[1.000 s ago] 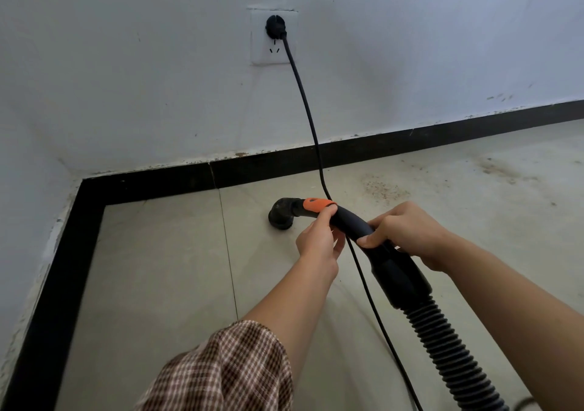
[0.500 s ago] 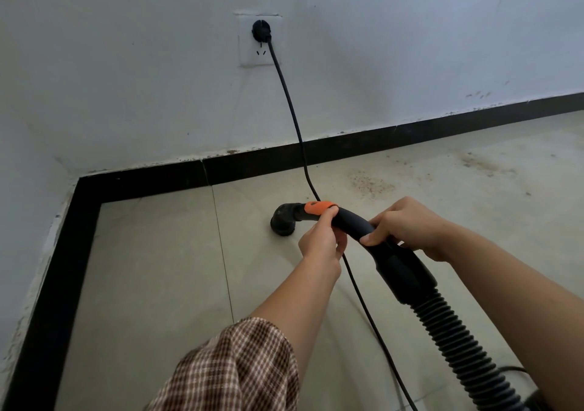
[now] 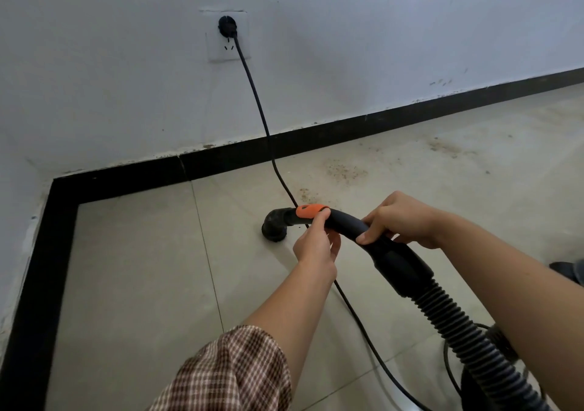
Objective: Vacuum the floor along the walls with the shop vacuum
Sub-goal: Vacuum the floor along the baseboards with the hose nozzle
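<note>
Above tiled floor (image 3: 142,268), left hand (image 3: 316,246) pinches the orange slider (image 3: 311,211); right hand (image 3: 401,221) grips the hose handle (image 3: 347,222).

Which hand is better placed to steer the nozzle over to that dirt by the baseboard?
Probably the right hand: it wraps the hose handle, and the dirt lies on its side. The left hand only pinches the orange slider.

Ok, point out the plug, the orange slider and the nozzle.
plug (image 3: 227,26): head view, black body in the socket.
orange slider (image 3: 308,211): head view, its top face.
nozzle (image 3: 274,226): head view, its round black end.
</note>
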